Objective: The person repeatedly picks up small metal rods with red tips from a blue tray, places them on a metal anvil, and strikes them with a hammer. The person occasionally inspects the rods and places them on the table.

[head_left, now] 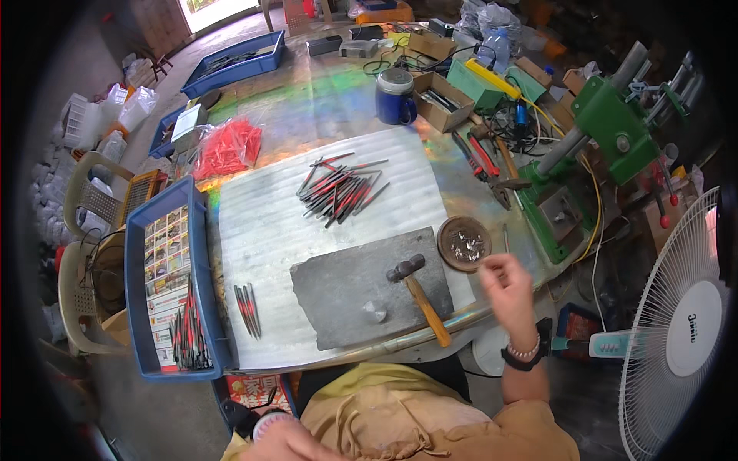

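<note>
Presently the right hand [503, 278] is raised just off the bench's near right edge, fingers curled with thumb and forefinger pinched together; whether a small piece sits in that pinch cannot be told. Nearest to it is the round brown dish [463, 243] of small metal bits, lying close by at about 10 o'clock from the hand. The hammer [417, 296] rests on the grey slab [361, 288] at about 8 o'clock from the hand, its long axis running from the dark head at 11 o'clock to the wooden handle end at 5 o'clock, so the handle end points back toward the person. The left hand [288, 444] sits low at the frame's bottom edge, near the body, loosely curled and blurred; its hold cannot be told. Of the 2 hands, the right is clearly nearer both dish and hammer. A pile of red-and-black rods [340, 188] lies well apart, farther up the bench.
</note>
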Demonstrator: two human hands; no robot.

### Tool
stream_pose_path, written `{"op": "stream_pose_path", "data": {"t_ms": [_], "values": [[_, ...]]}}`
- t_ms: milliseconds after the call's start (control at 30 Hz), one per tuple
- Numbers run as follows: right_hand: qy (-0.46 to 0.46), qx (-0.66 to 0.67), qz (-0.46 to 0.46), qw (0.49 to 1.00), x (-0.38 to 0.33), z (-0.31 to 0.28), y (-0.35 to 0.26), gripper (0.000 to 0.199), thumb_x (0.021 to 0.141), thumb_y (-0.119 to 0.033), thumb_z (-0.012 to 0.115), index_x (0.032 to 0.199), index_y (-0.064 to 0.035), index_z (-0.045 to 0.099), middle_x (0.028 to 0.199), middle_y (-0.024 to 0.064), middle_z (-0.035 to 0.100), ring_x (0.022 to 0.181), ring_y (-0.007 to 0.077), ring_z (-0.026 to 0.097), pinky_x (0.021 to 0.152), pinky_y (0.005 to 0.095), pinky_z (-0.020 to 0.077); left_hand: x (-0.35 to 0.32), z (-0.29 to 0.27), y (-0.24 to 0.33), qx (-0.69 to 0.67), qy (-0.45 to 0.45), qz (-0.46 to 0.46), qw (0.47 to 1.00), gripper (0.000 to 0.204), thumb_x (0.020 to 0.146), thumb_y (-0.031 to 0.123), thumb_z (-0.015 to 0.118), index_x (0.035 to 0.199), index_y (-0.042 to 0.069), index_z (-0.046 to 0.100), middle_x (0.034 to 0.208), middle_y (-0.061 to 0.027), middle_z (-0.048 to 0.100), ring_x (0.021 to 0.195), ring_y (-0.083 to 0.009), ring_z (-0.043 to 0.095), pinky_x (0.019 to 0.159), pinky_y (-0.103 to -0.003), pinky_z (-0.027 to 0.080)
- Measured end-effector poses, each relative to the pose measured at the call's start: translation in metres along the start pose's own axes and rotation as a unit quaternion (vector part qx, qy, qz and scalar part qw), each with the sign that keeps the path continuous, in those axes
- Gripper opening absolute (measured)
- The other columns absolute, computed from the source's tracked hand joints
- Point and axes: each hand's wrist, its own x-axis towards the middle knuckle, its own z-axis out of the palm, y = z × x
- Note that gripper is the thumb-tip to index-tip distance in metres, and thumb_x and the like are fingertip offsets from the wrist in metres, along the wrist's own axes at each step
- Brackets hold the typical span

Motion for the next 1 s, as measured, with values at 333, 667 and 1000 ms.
{"op": "stream_pose_path", "data": {"t_ms": [333, 667, 1000], "values": [[-0.174, -0.189, -0.215, 0.942, -0.035, 0.067, -0.046, 0.041, 0.076, -0.006, 0.067, 0.114, -0.0005, 0.053, 0.113, 0.0173, 0.053, 0.103, 0.0363, 0.053, 0.089, 0.0436, 0.0444, -0.09, -0.16, -0.174, 0.402, 0.329, -0.534, 0.667, 0.02, 0.085, 0.013, 0.065, 0.099, -0.001, 0.07, 0.087, -0.0156, 0.072, 0.078, -0.0229, 0.07, 0.071, -0.033, 0.054], [-0.116, -0.253, -0.193, 0.941, -0.036, 0.074, -0.033, 0.04, 0.075, -0.001, 0.057, 0.115, 0.0013, 0.05, 0.11, 0.0196, 0.052, 0.101, 0.0379, 0.052, 0.086, 0.0447, 0.042, -0.141, -0.237, -0.267, 0.504, 0.186, -0.673, 0.509, 0.031, 0.079, 0.028, 0.071, 0.097, 0.002, 0.071, 0.098, -0.0232, 0.069, 0.096, -0.0394, 0.066, 0.084, -0.045, 0.052], [-0.139, -0.265, -0.15, 0.942, -0.029, 0.076, -0.035, 0.043, 0.076, -0.002, 0.057, 0.118, 0.0023, 0.046, 0.102, 0.0212, 0.05, 0.093, 0.0405, 0.056, 0.079, 0.0474, 0.0477, -0.156, -0.236, -0.255, 0.584, 0.122, -0.614, 0.518, 0.027, 0.081, 0.019, 0.064, 0.091, -0.006, 0.067, 0.093, -0.0306, 0.066, 0.092, -0.0458, 0.065, 0.082, -0.049, 0.052]]}}
